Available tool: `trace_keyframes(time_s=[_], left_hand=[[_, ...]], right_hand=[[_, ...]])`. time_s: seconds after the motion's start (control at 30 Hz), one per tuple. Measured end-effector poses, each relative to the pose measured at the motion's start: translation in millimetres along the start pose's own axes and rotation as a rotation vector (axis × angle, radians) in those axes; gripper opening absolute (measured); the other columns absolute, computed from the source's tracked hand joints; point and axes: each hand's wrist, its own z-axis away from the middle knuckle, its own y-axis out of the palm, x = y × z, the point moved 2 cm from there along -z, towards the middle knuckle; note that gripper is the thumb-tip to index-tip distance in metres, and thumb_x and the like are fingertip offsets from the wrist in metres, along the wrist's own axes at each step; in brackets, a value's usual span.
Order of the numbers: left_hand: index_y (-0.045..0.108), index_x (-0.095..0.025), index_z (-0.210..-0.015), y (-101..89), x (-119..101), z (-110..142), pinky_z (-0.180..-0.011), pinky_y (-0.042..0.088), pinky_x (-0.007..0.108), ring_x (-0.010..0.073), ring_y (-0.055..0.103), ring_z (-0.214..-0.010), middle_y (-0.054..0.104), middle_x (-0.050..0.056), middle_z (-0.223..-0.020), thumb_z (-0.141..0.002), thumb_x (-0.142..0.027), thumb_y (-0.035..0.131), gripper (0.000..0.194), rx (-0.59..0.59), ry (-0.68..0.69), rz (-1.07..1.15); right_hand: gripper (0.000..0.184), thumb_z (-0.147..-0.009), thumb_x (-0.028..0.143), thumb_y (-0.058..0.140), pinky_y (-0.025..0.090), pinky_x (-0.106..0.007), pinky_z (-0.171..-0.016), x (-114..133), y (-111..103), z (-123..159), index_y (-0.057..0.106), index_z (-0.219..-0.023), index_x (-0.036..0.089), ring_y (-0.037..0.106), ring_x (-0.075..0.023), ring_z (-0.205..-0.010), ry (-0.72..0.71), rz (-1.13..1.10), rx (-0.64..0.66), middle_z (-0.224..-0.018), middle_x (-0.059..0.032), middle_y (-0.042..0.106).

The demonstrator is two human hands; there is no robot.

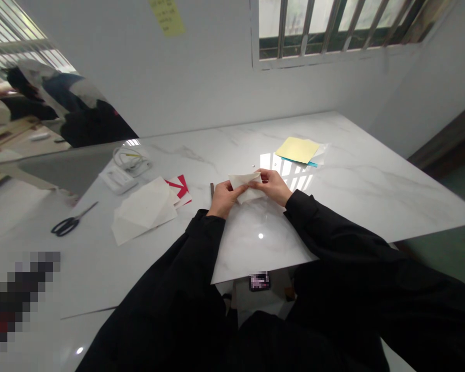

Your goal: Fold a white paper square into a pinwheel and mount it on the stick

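Note:
Between my two hands is a small piece of off-white paper [243, 180], which looks folded, held just over the marble-patterned table. My left hand [223, 198] pinches its left side, thumb on top. My right hand [274, 187] grips the right side, its thumb meeting the left thumb near the paper's middle. A thin dark brown stick-like item [212, 190] lies right beside my left hand, partly hidden by it. Two tiny shiny bits [253, 166] rest on the table beyond the paper.
Left of my hands lie off-white paper sheets [145, 209], a red-and-white paper piece [183, 187], black-handled scissors [72, 223] and a white device with a coiled cable [118, 178]. Yellow and blue sheets [297, 150] lie at the back right. Another person [73, 101] is at the far left.

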Motion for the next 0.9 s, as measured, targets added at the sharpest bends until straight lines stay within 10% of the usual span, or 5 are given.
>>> trace_keyframes(time_s=[0.9], left_hand=[[0.083, -0.011, -0.097, 0.2, 0.8, 0.8, -0.079, 0.058, 0.038, 0.0261, 0.074, -0.083, 0.082, 0.013, -0.094, -0.054, -0.056, 0.1, 0.065, 0.0, 0.002, -0.019]], right_hand=[[0.042, -0.07, 0.052, 0.09, 0.06, -0.035, -0.077, -3.4, -0.1, -1.8, 0.071, -0.09, 0.02, 0.073, -0.0217, -0.082, -0.01, 0.032, 0.004, -0.086, -0.0041, 0.078]])
